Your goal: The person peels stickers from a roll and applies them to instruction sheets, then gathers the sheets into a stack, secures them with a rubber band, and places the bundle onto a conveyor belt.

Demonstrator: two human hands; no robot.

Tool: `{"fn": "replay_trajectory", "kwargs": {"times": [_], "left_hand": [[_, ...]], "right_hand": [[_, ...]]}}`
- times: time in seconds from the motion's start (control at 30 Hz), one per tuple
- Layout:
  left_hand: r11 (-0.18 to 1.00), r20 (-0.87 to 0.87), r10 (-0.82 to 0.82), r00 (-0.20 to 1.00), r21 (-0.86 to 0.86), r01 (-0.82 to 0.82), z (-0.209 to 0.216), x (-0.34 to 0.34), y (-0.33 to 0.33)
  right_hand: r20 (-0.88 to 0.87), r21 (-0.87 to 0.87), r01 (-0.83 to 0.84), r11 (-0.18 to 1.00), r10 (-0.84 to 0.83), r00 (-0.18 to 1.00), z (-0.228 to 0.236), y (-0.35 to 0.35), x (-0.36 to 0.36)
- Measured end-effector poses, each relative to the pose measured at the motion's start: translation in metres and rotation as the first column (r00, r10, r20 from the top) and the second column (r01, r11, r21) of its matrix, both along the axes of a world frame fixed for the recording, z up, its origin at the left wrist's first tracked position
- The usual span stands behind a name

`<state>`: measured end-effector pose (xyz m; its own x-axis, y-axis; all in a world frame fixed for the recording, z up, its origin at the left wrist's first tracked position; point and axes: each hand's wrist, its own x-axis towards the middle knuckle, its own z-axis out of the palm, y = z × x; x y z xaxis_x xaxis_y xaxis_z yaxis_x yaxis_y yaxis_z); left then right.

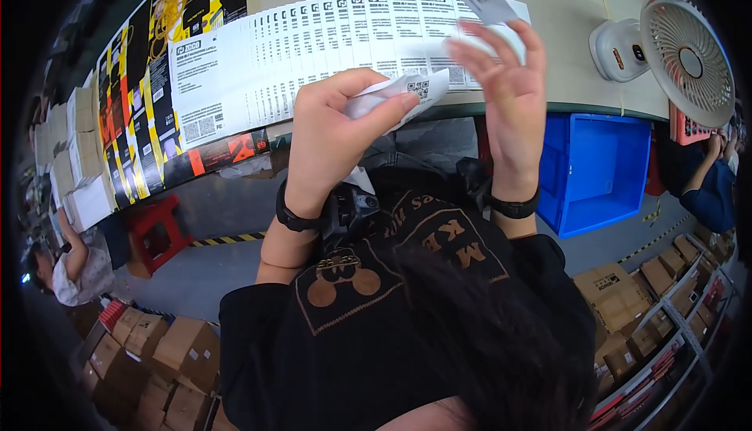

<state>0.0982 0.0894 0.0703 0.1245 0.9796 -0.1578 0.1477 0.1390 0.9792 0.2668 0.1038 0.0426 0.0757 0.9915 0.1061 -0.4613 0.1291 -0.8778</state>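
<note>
My left hand (333, 129) is closed on a folded white strip of labels (429, 90), pinched between thumb and fingers; a square code is printed on it. To its right, my right hand (513, 90) is raised with its fingers partly spread and blurred. A small pale label (484, 0) with dark print clings to its fingertips, above the far end of the row. Beyond both hands lies a long overlapping row of white printed sheets (210, 90), fanned across the table from left to right.
Black and yellow printed boxes (149, 118) and yellow rubber bands (171, 8) lie at the table's left. A white fan (689, 61) stands at the right, above a blue plastic bin (603, 169). A red stool (157, 231) and cartons (188, 349) are lower left; other people work at both sides.
</note>
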Motion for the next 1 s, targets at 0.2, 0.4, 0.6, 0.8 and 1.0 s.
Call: {"fn": "replay_trajectory", "kwargs": {"times": [0.2, 0.4, 0.6, 0.8, 1.0], "left_hand": [[0.893, -0.261, -0.003, 0.965, 0.434, 0.12, -0.014, 0.013, 0.012], [0.887, -0.309, -0.187, 0.932, 0.355, 0.296, -0.01, 0.031, 0.022], [0.89, -0.298, -0.216, 0.93, 0.331, 0.313, -0.019, 0.042, 0.026], [0.896, -0.211, -0.325, 0.922, 0.244, 0.371, -0.028, 0.057, 0.031], [0.709, -0.439, -0.483, 0.757, 0.311, 0.633, -0.036, 0.079, 0.026]], "right_hand": [[0.115, -0.092, -0.131, 0.987, 0.141, 0.983, -0.007, -0.015, 0.011], [0.278, -0.082, 0.023, 0.996, 0.001, 0.961, -0.006, -0.02, 0.016], [0.235, -0.052, 0.108, 0.993, -0.093, 0.968, -0.014, -0.012, 0.026], [0.314, -0.055, 0.215, 0.975, -0.187, 0.931, -0.013, 0.011, 0.052], [0.525, -0.144, 0.229, 0.963, -0.122, 0.842, -0.039, 0.041, 0.085]]}}
